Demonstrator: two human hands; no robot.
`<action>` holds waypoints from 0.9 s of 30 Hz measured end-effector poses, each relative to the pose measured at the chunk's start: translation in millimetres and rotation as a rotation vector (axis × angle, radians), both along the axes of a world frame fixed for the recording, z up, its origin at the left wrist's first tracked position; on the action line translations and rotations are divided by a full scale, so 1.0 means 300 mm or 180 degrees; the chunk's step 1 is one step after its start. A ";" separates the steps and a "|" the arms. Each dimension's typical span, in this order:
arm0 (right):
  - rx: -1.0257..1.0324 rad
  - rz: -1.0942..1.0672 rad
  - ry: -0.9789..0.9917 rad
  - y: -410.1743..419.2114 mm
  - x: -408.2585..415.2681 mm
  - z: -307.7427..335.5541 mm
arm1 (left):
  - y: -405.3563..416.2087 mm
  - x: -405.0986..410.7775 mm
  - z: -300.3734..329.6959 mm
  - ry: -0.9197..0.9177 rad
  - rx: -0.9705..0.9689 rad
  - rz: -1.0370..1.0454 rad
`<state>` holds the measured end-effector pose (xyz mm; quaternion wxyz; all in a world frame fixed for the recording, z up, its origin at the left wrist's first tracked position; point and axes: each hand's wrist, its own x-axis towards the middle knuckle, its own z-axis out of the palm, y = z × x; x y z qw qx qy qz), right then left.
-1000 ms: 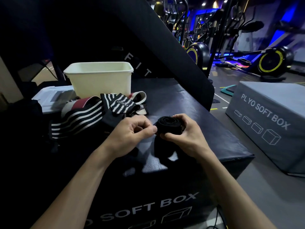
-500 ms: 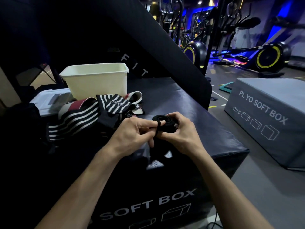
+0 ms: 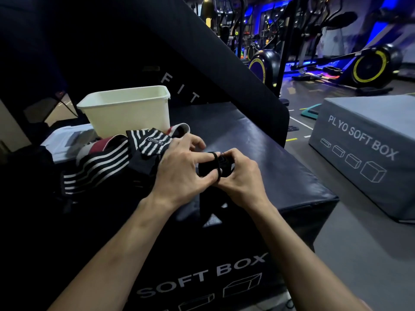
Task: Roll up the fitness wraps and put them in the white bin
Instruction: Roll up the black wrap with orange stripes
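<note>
Both hands on the rolled black wrap (image 3: 212,168), held just above the black plyo box (image 3: 258,140) top, approx centre of view. Left hand (image 3: 182,171) pinches the roll's left side, thumb under, index finger over the top. Right hand (image 3: 241,173) cups it from the right, fingers curled round the far side. So the roll sits between the two grips, mostly covered by fingers. Wrap looks like a compact black coil; a thin black loop runs over it at the left index fingertip. Can't tell how tight the coil is.

Left of the grip, touching the left hand's back: pile of unrolled striped wraps (image 3: 107,158), black/white w/ dark red band. White bin (image 3: 128,108) beyond that pile, well apart from hands, upright.
</note>
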<state>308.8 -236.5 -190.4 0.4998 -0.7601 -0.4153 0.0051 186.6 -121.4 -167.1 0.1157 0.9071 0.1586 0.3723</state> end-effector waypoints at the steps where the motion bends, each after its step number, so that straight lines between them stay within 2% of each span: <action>1: 0.0012 0.0037 0.0021 -0.002 0.000 0.000 | 0.004 0.005 0.002 0.0116 -0.0094 -0.0102; 6: 0.0077 0.0551 0.0122 -0.017 0.018 -0.015 | 0.016 0.013 -0.013 0.0508 -0.0868 -0.0519; 11: 0.0045 0.1200 0.0404 -0.072 0.061 -0.002 | 0.003 0.033 -0.060 0.0150 -0.1185 -0.0971; 13: 0.0131 0.1338 0.0734 -0.089 0.061 0.010 | -0.004 0.030 -0.073 -0.0044 -0.1291 -0.0972; 15: 0.0297 0.1029 0.0983 -0.083 0.037 0.014 | -0.013 0.031 -0.083 -0.0193 -0.1325 -0.0899; 18: 0.0281 0.0120 0.0399 -0.058 0.004 0.015 | -0.022 0.034 -0.102 -0.0391 -0.1321 -0.0738; 24: 0.0566 0.0074 -0.0106 -0.056 0.005 0.014 | -0.022 0.040 -0.122 -0.0518 -0.1271 -0.0545; 27: 0.0485 -0.0039 -0.0258 -0.049 0.006 0.022 | -0.027 0.044 -0.126 -0.0569 -0.1146 -0.0441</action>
